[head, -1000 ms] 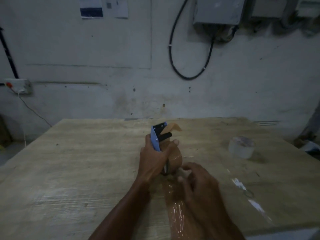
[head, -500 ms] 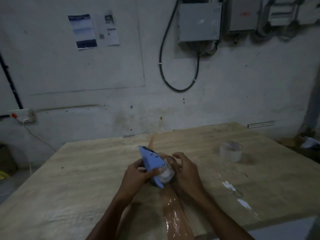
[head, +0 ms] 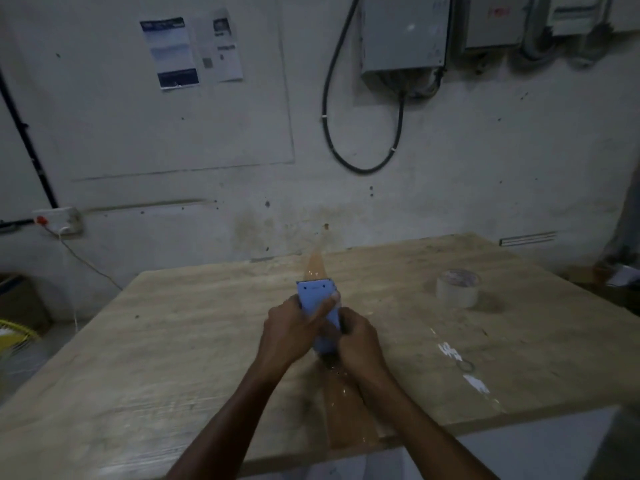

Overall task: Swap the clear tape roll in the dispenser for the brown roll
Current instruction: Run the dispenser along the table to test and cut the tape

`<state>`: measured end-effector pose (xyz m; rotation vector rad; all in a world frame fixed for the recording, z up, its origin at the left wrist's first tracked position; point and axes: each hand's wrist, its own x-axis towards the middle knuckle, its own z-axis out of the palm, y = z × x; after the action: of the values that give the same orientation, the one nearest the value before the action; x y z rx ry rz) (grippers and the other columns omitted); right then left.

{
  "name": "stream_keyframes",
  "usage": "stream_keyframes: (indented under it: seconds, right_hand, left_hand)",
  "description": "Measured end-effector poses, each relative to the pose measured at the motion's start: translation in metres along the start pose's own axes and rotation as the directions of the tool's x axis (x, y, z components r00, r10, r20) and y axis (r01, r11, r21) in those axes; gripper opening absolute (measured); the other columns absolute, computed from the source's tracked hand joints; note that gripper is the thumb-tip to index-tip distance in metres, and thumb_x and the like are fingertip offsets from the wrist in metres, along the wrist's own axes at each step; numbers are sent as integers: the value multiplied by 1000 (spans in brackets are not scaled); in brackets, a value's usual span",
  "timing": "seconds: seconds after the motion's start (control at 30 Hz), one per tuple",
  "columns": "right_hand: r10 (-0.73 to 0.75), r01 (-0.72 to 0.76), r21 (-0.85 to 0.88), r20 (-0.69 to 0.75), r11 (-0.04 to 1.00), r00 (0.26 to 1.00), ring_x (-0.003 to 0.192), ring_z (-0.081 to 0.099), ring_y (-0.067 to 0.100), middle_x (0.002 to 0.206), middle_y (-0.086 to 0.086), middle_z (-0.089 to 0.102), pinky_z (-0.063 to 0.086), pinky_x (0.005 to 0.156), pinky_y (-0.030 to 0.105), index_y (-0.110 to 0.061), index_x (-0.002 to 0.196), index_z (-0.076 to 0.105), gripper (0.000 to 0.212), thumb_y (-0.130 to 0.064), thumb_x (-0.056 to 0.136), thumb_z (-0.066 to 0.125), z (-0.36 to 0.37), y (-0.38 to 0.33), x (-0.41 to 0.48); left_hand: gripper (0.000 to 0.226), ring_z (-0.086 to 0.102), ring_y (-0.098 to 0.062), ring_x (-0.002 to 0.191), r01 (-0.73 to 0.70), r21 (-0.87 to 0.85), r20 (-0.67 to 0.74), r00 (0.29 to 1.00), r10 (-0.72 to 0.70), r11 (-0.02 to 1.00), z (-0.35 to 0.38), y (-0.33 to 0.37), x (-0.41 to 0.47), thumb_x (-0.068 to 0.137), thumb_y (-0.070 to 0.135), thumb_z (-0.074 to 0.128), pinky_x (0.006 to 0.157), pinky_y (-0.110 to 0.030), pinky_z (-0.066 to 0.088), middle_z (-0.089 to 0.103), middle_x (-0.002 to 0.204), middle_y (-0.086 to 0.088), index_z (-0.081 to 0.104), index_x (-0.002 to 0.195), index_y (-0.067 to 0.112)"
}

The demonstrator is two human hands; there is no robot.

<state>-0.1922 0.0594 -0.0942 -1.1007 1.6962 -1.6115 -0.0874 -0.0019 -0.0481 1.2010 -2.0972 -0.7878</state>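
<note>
Two hands: left hand [head: 289,332] and right hand [head: 358,344], both wrapped around one blue tape dispenser [head: 318,306]. One clear tape roll [head: 458,288] standing apart on one wooden table [head: 180,341]. Two visible stretches of brown tape: one strip [head: 316,266] beyond the dispenser, one stuck-down length [head: 346,417] near the table's front edge. Two paper notices [head: 190,50] on the wall. One looping black cable [head: 360,147]. One wall socket [head: 59,220].

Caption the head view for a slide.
Both hands, left and right, grip the blue dispenser; clear roll sits aside.
</note>
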Motion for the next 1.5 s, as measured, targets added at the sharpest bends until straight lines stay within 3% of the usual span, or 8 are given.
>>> stream_keyframes:
  seconds: [0.13,0.23,0.43,0.57,0.97,1.27,1.4,1.5]
  right_hand:
    - [19,-14,273,-13,962,1000,85,73,29,96,14,76,58,65,32,-3,101,71,16,-11,88,68,-21,-5,-2]
    - [44,-34,379,-18,925,999,72,70,30,89,21,75,55,63,37,2,96,72,21,-16,86,69,-24,-15,-16]
    - [61,-53,423,-7,905,998,54,66,22,66,11,73,51,48,25,-3,83,74,17,-17,88,66,-37,-51,-49]
    - [97,-78,395,-29,916,995,52,65,24,66,13,73,51,48,23,0,78,75,19,-16,86,69,-48,-65,-64]
    - [452,-468,135,136,873,882,78,73,28,92,13,78,57,85,45,-8,101,75,36,-36,80,76,-61,-66,-112]
    - [579,-589,75,119,805,807,71,73,25,91,16,78,58,62,32,0,107,69,38,-31,87,72,-50,-53,-140]
    - [603,-612,76,113,787,790,72,73,28,93,19,77,59,69,37,2,108,68,40,-30,87,72,-47,-48,-144]
    - [614,-623,71,112,779,781,72,72,28,92,19,77,58,70,38,2,107,69,38,-30,87,72,-45,-49,-143]
  left_hand:
    - [73,74,-20,82,55,-388,-14,998,-65,920,-37,2,16,91,74,34,81,-40,61,76,93,-7,75,99,14]
    - [48,72,-22,91,246,-568,308,948,-74,786,-63,22,39,92,55,59,89,-40,58,75,100,-5,72,107,11]
    - [25,67,-15,74,263,-361,489,870,-59,895,-73,53,58,89,12,70,63,-24,58,71,93,-9,73,110,-3]
    - [14,44,-16,53,156,-320,491,871,22,935,-72,51,59,89,-4,61,43,-21,32,57,76,-15,70,98,-10]
    - [18,64,-15,64,-25,52,372,928,4,998,-11,27,27,74,11,80,56,-26,56,69,73,-15,79,87,-2]
    - [32,72,-26,95,-140,256,413,910,23,956,20,3,13,78,33,76,72,-27,51,77,98,-10,79,96,7]
    - [24,72,-17,82,-40,266,410,909,-76,963,21,-4,10,82,22,74,61,-22,53,75,92,-6,75,100,6]
    - [27,70,-20,95,-163,218,453,890,48,962,19,-12,11,78,29,77,85,-35,55,77,102,-5,80,98,12]
